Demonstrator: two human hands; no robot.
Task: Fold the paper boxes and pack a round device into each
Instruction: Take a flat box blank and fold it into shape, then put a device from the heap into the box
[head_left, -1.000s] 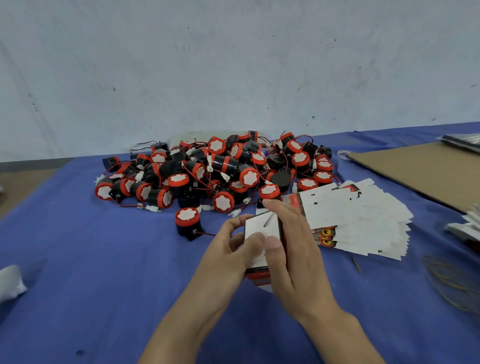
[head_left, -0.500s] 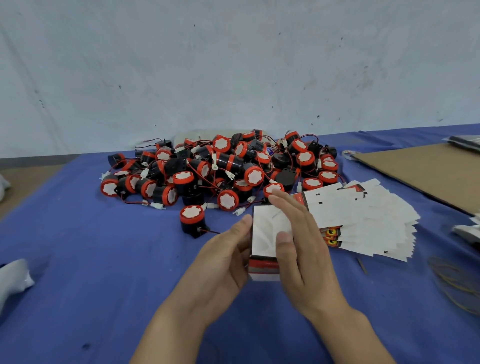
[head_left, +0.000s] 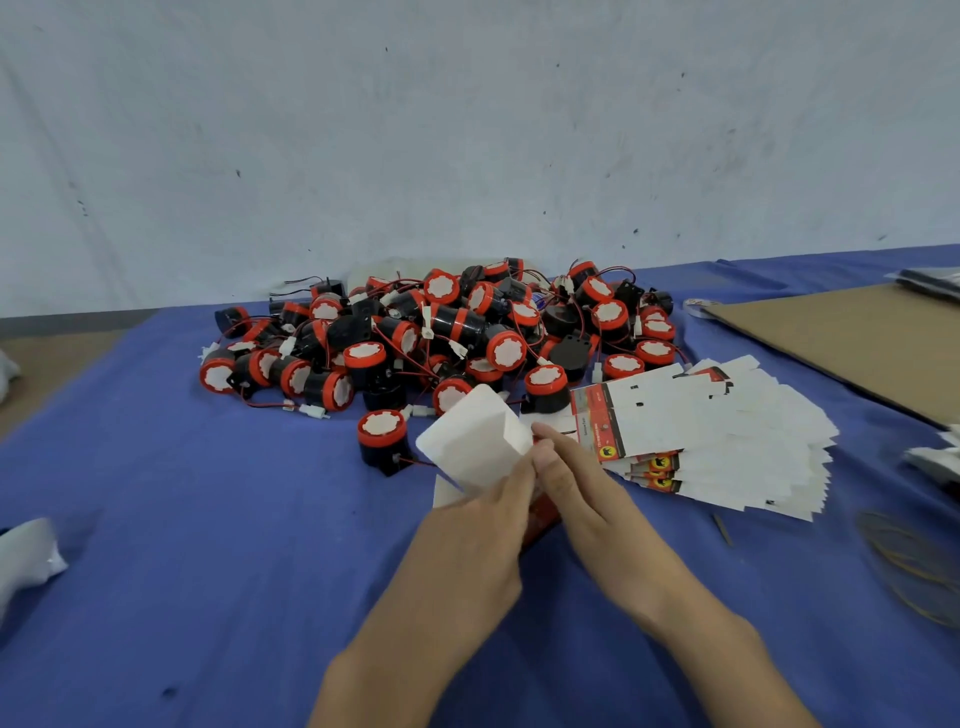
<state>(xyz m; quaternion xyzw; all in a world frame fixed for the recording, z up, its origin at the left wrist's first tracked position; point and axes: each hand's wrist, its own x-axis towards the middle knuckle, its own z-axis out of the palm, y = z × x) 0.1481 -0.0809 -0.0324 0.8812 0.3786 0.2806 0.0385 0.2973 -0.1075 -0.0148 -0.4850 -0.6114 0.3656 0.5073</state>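
Holding the half-formed white paper box (head_left: 470, 441) over the bench covered with blue cloth (head_left: 208, 519), you are in the folding step. Your left hand (head_left: 467, 535) grips the box from below, its fingers hidden behind the paper. Your right hand (head_left: 587, 493) pinches the right edge of the box between thumb and forefinger. I judge that this box is only partly shaped: one white panel stands up tilted, and a red part shows under your hands. No finished box is visible anywhere. The pile of black round devices with red rings (head_left: 467, 332) lies at the far side, its wires tangled. One single round device (head_left: 382, 441) stands apart, just beside the box on its left. The fanned stack of flat white box blanks (head_left: 727, 441) lies to the right. So I think the task is near its beginning, and many boxes are left to fold and fill.
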